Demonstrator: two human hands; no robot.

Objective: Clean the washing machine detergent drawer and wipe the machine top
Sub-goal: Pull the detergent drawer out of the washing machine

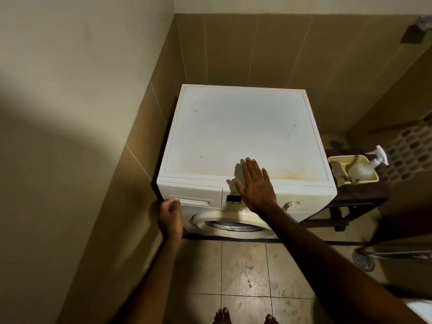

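A white front-loading washing machine stands in a tiled corner, and its flat top point(243, 127) carries dark specks and a yellowish stain near the front edge. The detergent drawer point(196, 195) sits closed at the front upper left. My left hand point(170, 217) has its curled fingertips at the left end of the drawer's handle recess. My right hand point(256, 185) lies flat with straight fingers on the front edge of the top, above the control panel. The round door point(231, 224) is below.
A yellow basket point(336, 160) on a dark wooden stool point(360, 197) stands right of the machine, holding a spray bottle point(367, 166) and a cloth. Walls close in on the left and behind. A floor drain point(363, 259) lies at right, and bare feet show at the bottom.
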